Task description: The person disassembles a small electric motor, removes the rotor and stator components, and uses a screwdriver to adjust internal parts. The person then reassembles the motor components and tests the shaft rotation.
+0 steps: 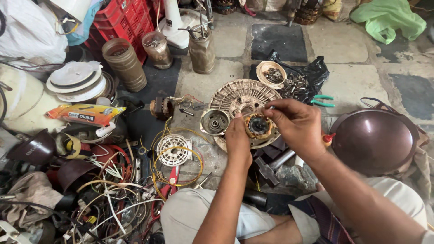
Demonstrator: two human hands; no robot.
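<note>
The person's bent knees in pale trousers [194, 217] fill the bottom edge, and both forearms rise from there, cut off by the frame. The left hand [238, 138] pinches the left rim of a small round motor winding [258, 126], thumb and fingers closed on it. The right hand [296, 124] grips the winding's right side, its fingertips also nipping a thin pale piece at the top that is too small to make out. The winding is held in the air, just above a ribbed round fan housing [242, 97] on the stone floor; the hands hide the housing's lower right part.

Beside the housing lies a round bearing cap [214, 121], and further left a white slotted disc [174, 150] ringed by yellow wire [178, 156]. Behind, a shallow dish [271, 72] holds dark screws and small parts, with more loose hardware on a black plastic bag [312, 72]. Green-handled pliers [323, 100] lie next to it. A brown dome cover [373, 140] sits at the right. Tangled cables [108, 199] crowd the left; open floor remains only toward the upper right.
</note>
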